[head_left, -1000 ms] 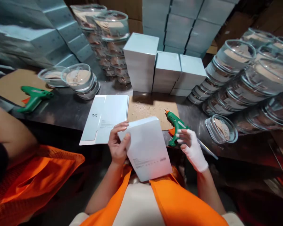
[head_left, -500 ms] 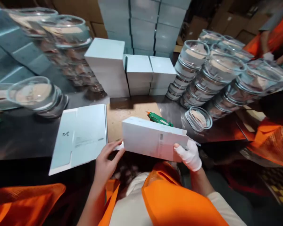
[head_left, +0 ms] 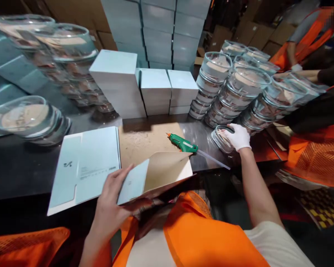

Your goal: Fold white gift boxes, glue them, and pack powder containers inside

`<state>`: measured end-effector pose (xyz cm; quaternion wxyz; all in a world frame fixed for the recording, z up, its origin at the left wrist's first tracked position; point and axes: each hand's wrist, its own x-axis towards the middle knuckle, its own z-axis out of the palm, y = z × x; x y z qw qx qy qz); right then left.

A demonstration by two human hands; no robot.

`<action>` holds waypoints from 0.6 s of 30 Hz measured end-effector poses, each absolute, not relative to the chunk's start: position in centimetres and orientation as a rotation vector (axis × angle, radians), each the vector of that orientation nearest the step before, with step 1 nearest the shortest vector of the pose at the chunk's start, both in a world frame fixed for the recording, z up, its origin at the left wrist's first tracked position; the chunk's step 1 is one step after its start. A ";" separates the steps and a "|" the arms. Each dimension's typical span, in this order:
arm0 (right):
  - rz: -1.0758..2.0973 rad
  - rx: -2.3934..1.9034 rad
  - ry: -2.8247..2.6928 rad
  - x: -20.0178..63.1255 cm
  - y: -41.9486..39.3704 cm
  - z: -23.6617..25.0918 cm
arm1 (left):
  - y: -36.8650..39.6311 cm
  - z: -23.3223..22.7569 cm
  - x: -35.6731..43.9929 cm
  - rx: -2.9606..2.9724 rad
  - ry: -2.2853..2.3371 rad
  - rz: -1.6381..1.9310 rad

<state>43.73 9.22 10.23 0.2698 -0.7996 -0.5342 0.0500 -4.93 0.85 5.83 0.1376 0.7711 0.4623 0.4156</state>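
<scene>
My left hand (head_left: 114, 196) is bare and grips a pale blue carton (head_left: 132, 183) by its near left end. The carton's open end shows a brown inside, and it is tilted at the table's front edge. My right hand (head_left: 238, 137), in a white glove, has its fingers over the rim of a clear round-cornered container (head_left: 222, 140) on the table; its fingertips are partly hidden. Between the hands lies a green glue gun (head_left: 183, 143) with an orange tip and a clear glue stick (head_left: 214, 160) sticking out behind, on a brown cardboard sheet (head_left: 144, 139).
Flat pale blue cartons (head_left: 86, 167) lie at the left. Closed white boxes (head_left: 156, 83) stand at the back. Stacks of clear containers (head_left: 246, 87) rise at the right, more (head_left: 30, 118) at the left. A person in an orange vest (head_left: 300, 40) works at the far right.
My right hand has let go of the carton and moved right onto the clear container. The carton has turned so its open end faces up, still in my left hand.
</scene>
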 end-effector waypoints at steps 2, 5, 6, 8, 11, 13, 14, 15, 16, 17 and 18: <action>0.121 -2.290 -1.424 46.7 11.1 9.2 | 0.3 5.3 -5.6 2.191 1.381 1.323; 0.207 -2.411 -1.519 47.9 12.4 7.7 | 0.2 4.3 -5.5 2.112 1.438 1.423; 0.249 -2.440 -1.554 47.8 12.6 7.4 | 0.3 4.0 -5.3 2.086 1.442 1.463; 0.333 -2.492 -1.613 47.1 12.9 7.0 | 0.7 3.4 -4.7 2.064 1.457 1.497; 0.415 -2.550 -1.675 45.7 13.4 7.0 | 1.6 2.9 -3.9 2.131 1.511 1.527; 0.429 -2.565 -1.710 44.8 13.8 7.4 | 2.2 2.6 -3.4 2.180 1.521 1.563; 0.425 -2.567 -1.726 44.3 13.9 7.8 | 2.4 2.5 -3.2 2.189 1.514 1.566; 0.412 -2.574 -1.741 43.9 13.8 8.3 | 2.6 2.3 -3.0 2.192 1.505 1.566; 0.369 -2.552 -1.740 43.3 13.6 8.9 | 2.8 2.1 -2.8 2.196 1.498 1.565; 0.292 -2.502 -1.718 42.8 13.2 9.6 | 2.9 2.0 -2.6 2.204 1.495 1.568; 0.184 -2.437 -1.682 42.3 12.6 10.4 | 3.1 1.8 -2.5 2.224 1.492 1.577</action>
